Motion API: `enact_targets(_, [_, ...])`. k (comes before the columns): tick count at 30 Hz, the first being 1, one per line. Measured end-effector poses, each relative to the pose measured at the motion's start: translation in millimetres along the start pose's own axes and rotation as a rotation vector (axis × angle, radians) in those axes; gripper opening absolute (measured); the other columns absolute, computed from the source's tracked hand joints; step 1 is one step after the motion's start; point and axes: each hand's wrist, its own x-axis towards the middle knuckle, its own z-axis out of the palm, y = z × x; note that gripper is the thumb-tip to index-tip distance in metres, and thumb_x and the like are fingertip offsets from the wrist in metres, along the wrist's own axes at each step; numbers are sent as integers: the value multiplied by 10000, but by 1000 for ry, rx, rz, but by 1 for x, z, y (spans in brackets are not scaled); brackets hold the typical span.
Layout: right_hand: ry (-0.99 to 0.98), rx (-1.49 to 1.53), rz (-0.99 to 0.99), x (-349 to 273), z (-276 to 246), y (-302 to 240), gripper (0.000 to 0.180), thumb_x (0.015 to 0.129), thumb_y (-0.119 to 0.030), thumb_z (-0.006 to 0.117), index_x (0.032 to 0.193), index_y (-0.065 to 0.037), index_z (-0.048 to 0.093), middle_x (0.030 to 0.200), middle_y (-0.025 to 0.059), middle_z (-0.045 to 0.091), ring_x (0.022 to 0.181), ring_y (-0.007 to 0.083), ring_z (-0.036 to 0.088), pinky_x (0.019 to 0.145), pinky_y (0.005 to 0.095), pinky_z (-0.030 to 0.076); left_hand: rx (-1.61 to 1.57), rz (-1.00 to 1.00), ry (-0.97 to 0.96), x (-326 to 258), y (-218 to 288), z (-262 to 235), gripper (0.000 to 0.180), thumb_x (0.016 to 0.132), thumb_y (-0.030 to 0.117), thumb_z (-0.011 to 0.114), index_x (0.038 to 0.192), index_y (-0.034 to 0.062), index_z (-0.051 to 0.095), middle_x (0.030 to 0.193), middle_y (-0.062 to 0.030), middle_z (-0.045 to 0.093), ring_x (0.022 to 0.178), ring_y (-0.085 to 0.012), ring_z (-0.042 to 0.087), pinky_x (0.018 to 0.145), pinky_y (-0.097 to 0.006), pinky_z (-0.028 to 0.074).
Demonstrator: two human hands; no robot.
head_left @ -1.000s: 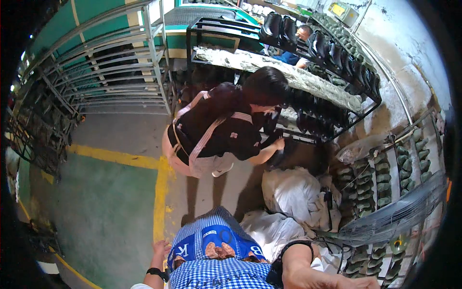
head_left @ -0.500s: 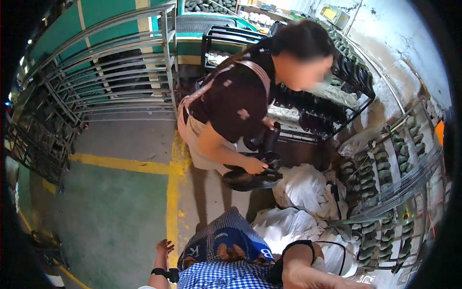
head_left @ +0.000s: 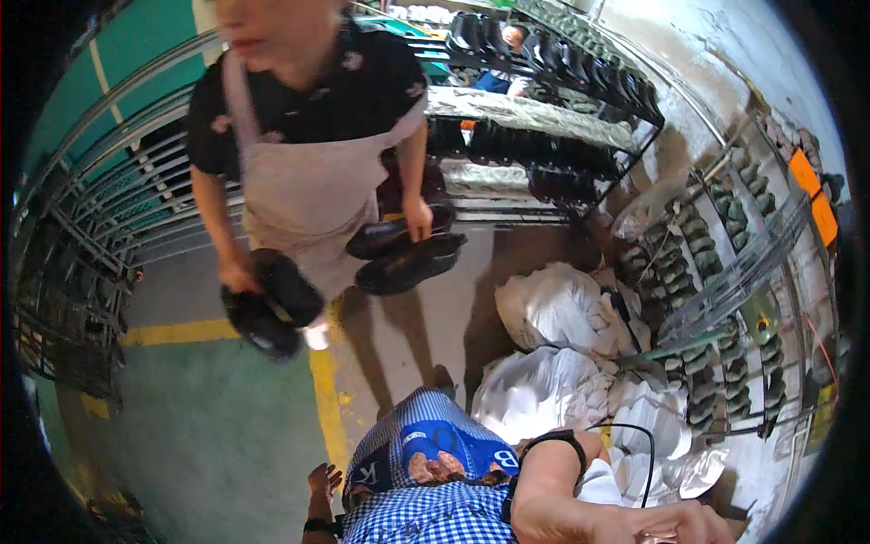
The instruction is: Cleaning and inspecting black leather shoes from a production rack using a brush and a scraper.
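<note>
My left hand (head_left: 323,479) hangs at my left side, low in the picture, its fingers apart and nothing in them. Bent across the lower right, my right arm brings my right hand (head_left: 680,524) to the bottom edge. Its fingers look curled, and whatever they hold is cut off there. Between my arms lies my blue-and-white checked apron (head_left: 426,512). Nearest to my right arm are white sacks (head_left: 530,394). In front of me a co-worker in a light apron (head_left: 308,181) carries black shoes (head_left: 412,265) in one hand and more black shoes (head_left: 272,304) in the other.
A rack of black shoes (head_left: 535,150) stands behind the co-worker, with another person (head_left: 515,38) beyond it. Metal racking (head_left: 136,172) lines the left. Shelves of grey-green shoe-shaped pieces (head_left: 689,240) are at right. A yellow line (head_left: 326,399) marks the floor.
The co-worker has turned from the rack toward me and moved left, shoes now in both hands. My view has shifted somewhat; my right hand has come further into the picture.
</note>
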Motion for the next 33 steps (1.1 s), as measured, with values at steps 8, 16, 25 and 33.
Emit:
enact_targets(8, [-18,53,-14,5,-29,-7,483,784,-99,570,1231,-91,388,1244,78,369,1050,173,417,575,287,575,8,-59,53,-3,4,1,384,871,196,393,1214,24,379,1048,-140,547,787,-286,610,596,-340,511])
enact_targets(16, [81,-92,19,12,-90,33,474,763,-36,560,1215,-68,421,1266,77,335,1029,178,435,553,254,575,273,-136,51,-2,7,45,365,883,184,368,1211,29,393,1052,-131,563,704,-242,604,555,-309,499])
enact_targets(25, [93,-154,244,39,-225,71,515,764,6,535,1243,-87,372,1276,46,324,1079,158,404,570,254,574,471,-56,-83,25,56,185,335,850,155,415,1156,25,461,975,-120,590,681,-203,602,520,-284,481])
enact_targets(33, [84,-140,502,32,-308,114,566,751,65,504,1265,-124,357,1314,45,285,1116,151,378,607,274,581,256,45,-117,16,166,336,374,823,157,496,1158,3,437,1002,-105,571,782,-220,604,626,-273,492])
